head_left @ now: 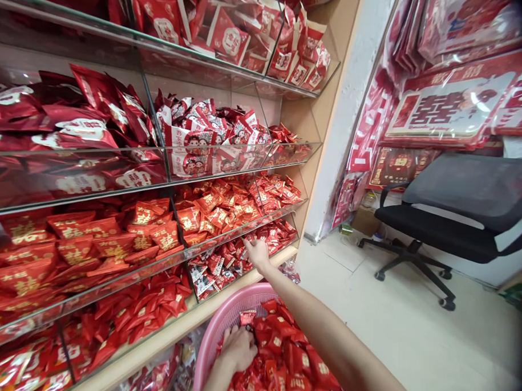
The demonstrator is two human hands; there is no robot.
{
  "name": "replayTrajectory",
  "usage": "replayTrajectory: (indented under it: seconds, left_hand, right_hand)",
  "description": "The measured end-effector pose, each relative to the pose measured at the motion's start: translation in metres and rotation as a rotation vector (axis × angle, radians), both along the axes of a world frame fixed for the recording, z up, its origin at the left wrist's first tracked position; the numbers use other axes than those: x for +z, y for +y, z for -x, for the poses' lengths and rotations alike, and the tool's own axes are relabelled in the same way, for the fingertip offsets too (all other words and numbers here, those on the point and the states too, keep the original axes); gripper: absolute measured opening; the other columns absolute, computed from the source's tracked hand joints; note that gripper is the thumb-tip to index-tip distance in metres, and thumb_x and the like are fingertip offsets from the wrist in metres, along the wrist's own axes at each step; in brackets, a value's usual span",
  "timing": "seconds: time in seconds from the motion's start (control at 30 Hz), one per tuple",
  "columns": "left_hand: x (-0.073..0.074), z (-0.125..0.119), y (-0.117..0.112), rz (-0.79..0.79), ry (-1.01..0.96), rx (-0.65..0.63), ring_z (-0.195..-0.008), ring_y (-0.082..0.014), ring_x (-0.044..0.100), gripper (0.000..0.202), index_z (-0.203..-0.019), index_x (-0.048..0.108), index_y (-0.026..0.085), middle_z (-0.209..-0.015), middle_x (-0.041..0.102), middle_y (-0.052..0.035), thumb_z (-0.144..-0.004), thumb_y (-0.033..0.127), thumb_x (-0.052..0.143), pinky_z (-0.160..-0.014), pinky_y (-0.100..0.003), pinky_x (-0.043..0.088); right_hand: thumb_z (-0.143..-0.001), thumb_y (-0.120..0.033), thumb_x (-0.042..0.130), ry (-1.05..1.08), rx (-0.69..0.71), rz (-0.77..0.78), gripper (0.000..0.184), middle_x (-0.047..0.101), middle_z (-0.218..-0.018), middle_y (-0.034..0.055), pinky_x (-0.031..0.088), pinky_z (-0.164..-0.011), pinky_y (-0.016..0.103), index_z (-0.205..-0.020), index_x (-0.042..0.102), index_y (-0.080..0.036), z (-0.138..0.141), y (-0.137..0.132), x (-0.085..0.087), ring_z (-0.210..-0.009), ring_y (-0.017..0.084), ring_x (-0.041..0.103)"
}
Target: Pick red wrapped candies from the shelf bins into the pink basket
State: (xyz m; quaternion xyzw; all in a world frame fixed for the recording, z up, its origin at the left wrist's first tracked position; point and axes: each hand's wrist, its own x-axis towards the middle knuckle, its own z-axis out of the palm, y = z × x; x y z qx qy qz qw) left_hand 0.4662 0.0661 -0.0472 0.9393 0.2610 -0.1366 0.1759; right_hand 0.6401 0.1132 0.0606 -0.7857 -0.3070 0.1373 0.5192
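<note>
- Two hands: one left hand (pixel 239 350) and one right hand (pixel 258 254).
- One pink basket (pixel 208 339).
- Red packets (pixel 296 356) in the basket: too many to count.
- One big shelf (pixel 325 106).
- Four rows of shelf packets (pixel 113 244), too many to count.
- One chair (pixel 439 230), with two armrests (pixel 384 195) and four wheels (pixel 446 304) showing.

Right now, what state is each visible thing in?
Small shiny red packets: loose, apparently sealed
Pink perforated plastic basket: holding packets
Bare left hand: in basket, curled over packets
Bare right hand: at bottom-tier packets, grip unclear
Pale wooden shelving: stocked with packets
Black-seated grey office chair: upright, unoccupied
</note>
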Motion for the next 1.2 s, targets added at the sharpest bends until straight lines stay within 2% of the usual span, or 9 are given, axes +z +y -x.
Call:
replayTrajectory:
  seconds: [0.13, 0.27, 0.4, 0.53, 0.63, 0.73, 0.97, 1.07, 1.2]
  left_hand:
    - [0.000, 0.000, 0.000, 0.000, -0.005, 0.000, -0.099, -0.0240, 0.052, 0.035, -0.085, 0.067, 0.024, -0.099, 0.065, -0.0063, -0.078, 0.035, 0.035, -0.090, -0.039, 0.037]
    - [0.000, -0.001, 0.000, 0.005, -0.004, 0.003, -0.099, -0.0244, 0.052, 0.035, -0.084, 0.067, 0.023, -0.098, 0.065, -0.0068, -0.078, 0.035, 0.034, -0.090, -0.039, 0.037]
    - [0.001, -0.001, -0.001, 0.009, -0.005, 0.009, -0.098, -0.0243, 0.052, 0.036, -0.084, 0.066, 0.021, -0.098, 0.064, -0.0072, -0.078, 0.033, 0.033, -0.090, -0.040, 0.036]
    - [0.003, -0.001, -0.004, 0.017, -0.004, 0.020, -0.099, -0.0242, 0.052, 0.036, -0.085, 0.066, 0.021, -0.099, 0.063, -0.0079, -0.079, 0.032, 0.032, -0.091, -0.041, 0.035]
    - [0.004, -0.001, -0.004, 0.023, -0.005, 0.025, -0.100, -0.0240, 0.051, 0.035, -0.085, 0.065, 0.021, -0.102, 0.061, -0.0076, -0.078, 0.033, 0.033, -0.091, -0.041, 0.035]
    - [0.003, -0.001, -0.004, 0.029, -0.007, 0.026, -0.102, -0.0232, 0.051, 0.033, -0.086, 0.065, 0.022, -0.104, 0.060, -0.0066, -0.078, 0.033, 0.035, -0.093, -0.040, 0.034]
    - [-0.003, -0.002, 0.000, 0.025, -0.005, 0.021, -0.103, -0.0240, 0.051, 0.032, -0.087, 0.065, 0.022, -0.107, 0.061, -0.0070, -0.078, 0.033, 0.036, -0.093, -0.041, 0.034]
    - [-0.003, -0.002, 0.000, 0.025, -0.002, 0.019, -0.103, -0.0238, 0.051, 0.033, -0.086, 0.065, 0.023, -0.103, 0.063, -0.0064, -0.078, 0.033, 0.035, -0.093, -0.040, 0.034]
    - [-0.002, -0.002, 0.000, 0.028, -0.001, 0.021, -0.102, -0.0230, 0.052, 0.032, -0.086, 0.067, 0.024, -0.099, 0.065, -0.0058, -0.078, 0.035, 0.037, -0.093, -0.038, 0.034]
  right_hand:
    - [-0.083, -0.029, 0.045, 0.120, 0.007, -0.103, 0.026, 0.058, -0.049, 0.0012, 0.038, -0.043, 0.020, -0.059, 0.045, -0.020, 0.005, 0.006, 0.001, -0.039, 0.010, 0.050]
    - [-0.084, -0.037, 0.043, 0.151, 0.015, -0.241, 0.025, 0.058, -0.050, -0.0004, 0.037, -0.039, 0.019, -0.066, 0.047, -0.019, 0.004, -0.005, 0.005, -0.037, 0.009, 0.046]
    - [-0.082, -0.048, 0.046, 0.096, 0.033, -0.364, 0.032, 0.056, -0.050, -0.0018, 0.036, -0.039, 0.020, -0.070, 0.049, -0.019, 0.001, -0.036, 0.009, -0.039, 0.009, 0.045]
    - [-0.082, -0.050, 0.049, 0.031, 0.124, -0.443, 0.033, 0.054, -0.051, -0.0033, 0.033, -0.039, 0.019, -0.073, 0.051, -0.018, 0.002, -0.076, 0.009, -0.039, 0.008, 0.042]
    - [-0.083, -0.048, 0.049, 0.030, 0.242, -0.383, 0.033, 0.056, -0.053, -0.0030, 0.034, -0.041, 0.019, -0.073, 0.052, -0.017, 0.005, -0.098, -0.001, -0.040, 0.008, 0.042]
    - [-0.083, -0.046, 0.049, 0.053, 0.401, -0.268, 0.032, 0.057, -0.052, -0.0021, 0.037, -0.045, 0.020, -0.071, 0.053, -0.017, 0.006, -0.109, -0.021, -0.043, 0.009, 0.047]
    - [-0.084, -0.035, 0.048, 0.107, 0.619, 0.031, 0.023, 0.056, -0.050, -0.0043, 0.035, -0.041, 0.017, -0.069, 0.048, -0.018, 0.015, -0.102, -0.068, -0.039, 0.007, 0.046]
    - [-0.086, -0.029, 0.044, 0.090, 0.647, 0.121, 0.020, 0.057, -0.052, -0.0044, 0.036, -0.042, 0.017, -0.070, 0.048, -0.018, 0.021, -0.097, -0.077, -0.040, 0.008, 0.047]
    - [-0.086, -0.022, 0.040, 0.073, 0.636, 0.200, 0.018, 0.056, -0.050, -0.0043, 0.034, -0.039, 0.017, -0.069, 0.047, -0.018, 0.031, -0.094, -0.076, -0.038, 0.008, 0.046]
